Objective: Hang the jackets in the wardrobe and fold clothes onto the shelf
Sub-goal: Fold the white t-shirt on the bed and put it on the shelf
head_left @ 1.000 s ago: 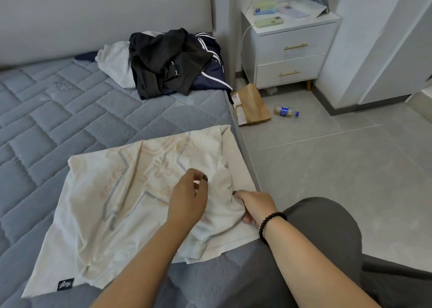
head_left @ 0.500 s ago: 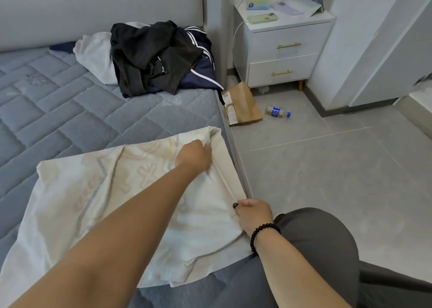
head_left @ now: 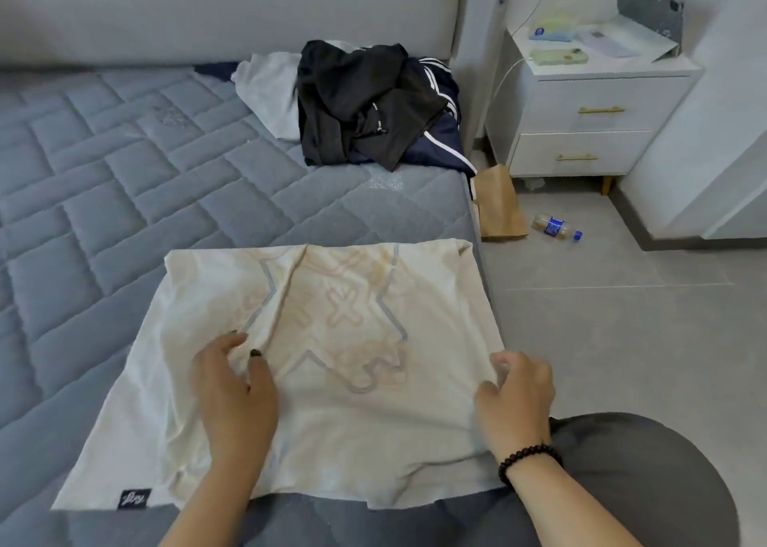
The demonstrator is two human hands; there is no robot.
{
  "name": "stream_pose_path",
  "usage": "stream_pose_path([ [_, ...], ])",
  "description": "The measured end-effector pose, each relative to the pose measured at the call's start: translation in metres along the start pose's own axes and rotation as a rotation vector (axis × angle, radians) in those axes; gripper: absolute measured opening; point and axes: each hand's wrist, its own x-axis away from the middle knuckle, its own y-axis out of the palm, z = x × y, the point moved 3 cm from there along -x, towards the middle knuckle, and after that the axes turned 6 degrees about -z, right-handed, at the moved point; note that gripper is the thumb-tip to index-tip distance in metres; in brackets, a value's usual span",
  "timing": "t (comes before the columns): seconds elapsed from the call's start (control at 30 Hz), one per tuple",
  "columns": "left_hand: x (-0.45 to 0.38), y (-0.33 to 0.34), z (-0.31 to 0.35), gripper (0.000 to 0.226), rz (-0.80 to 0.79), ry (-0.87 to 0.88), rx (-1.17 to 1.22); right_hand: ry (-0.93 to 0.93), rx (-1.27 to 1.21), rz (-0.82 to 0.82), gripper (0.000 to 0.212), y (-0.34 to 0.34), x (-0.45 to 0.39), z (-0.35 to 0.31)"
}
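Cream T-shirt [head_left: 332, 364], soft thin cotton, spread flat in a rough rectangle on the near edge of the bed [head_left: 124, 181], directly under both hands. Faded tan lettering and a pale grey angular outline printed across it; small dark label at the corner nearest the left arm; shallow wrinkles and one raised fold running up from the left hand. Left hand [head_left: 234, 397] lying on the cloth, fingers curled and pinching that fold, nails dark. Right hand [head_left: 516, 399] at the shirt's right edge, fingers bent around a bunched bit of fabric, black bead bracelet [head_left: 529, 461] on the wrist. Beyond the hands, quilted blue-grey mattress surface stitched in offset rectangles. Farther off, against the padded grey headboard, a crumpled heap: black jacket [head_left: 361, 102] on top, navy garment with white stripes [head_left: 440, 131] beneath, white cloth [head_left: 269, 90] to its left. Past the right hand, grey tiled floor with brown paper bag [head_left: 500, 206] leaning at the bed's side, plastic bottle [head_left: 556, 227] lying down, and white two-drawer nightstand [head_left: 589, 123] with brass handles.
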Motion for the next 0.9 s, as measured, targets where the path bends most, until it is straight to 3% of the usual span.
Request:
stream_pose_path([
  [0.07,-0.008,-0.042,-0.035,0.026,0.11,-0.156,-0.097,-0.195,0.037,0.042,0.041,0.004,0.013,-0.019],
  [0.13,-0.015,-0.068,-0.06,0.024,0.084,-0.335,-0.085,-0.395,0.07,-0.001,0.043,0.014,0.027,-0.04],
  [0.2,-0.021,-0.077,-0.072,0.014,-0.036,-0.439,-0.053,-0.584,0.177,-0.159,0.039,0.037,0.042,-0.057],
  [0.3,-0.033,-0.081,-0.075,0.028,-0.18,-0.449,-0.06,-0.796,0.407,-0.417,0.03,0.076,0.07,-0.077],
  [0.37,-0.038,-0.078,-0.075,0.036,-0.231,-0.478,0.01,-0.844,0.543,-0.515,0.036,0.094,0.082,-0.079],
  [0.43,-0.041,-0.074,-0.079,0.042,-0.258,-0.539,0.105,-0.887,0.672,-0.513,0.044,0.103,0.086,-0.077],
  [0.57,-0.04,-0.068,-0.08,0.025,-0.322,-0.536,0.114,-0.88,0.661,-0.593,0.042,0.107,0.076,-0.068],
  [0.63,-0.037,-0.07,-0.079,0.025,-0.229,-0.508,0.113,-0.874,0.656,-0.605,0.042,0.107,0.072,-0.065],
  [0.77,-0.028,-0.089,-0.088,0.024,0.216,-0.597,0.141,-0.871,0.622,-0.606,0.04,0.108,0.072,-0.062],
  [0.83,-0.021,-0.098,-0.098,0.015,0.282,-0.674,0.115,-0.875,0.633,-0.613,0.042,0.108,0.072,-0.059],
  [0.9,-0.018,-0.101,-0.104,0.01,0.224,-0.682,0.039,-0.873,0.631,-0.625,0.041,0.107,0.071,-0.056],
])
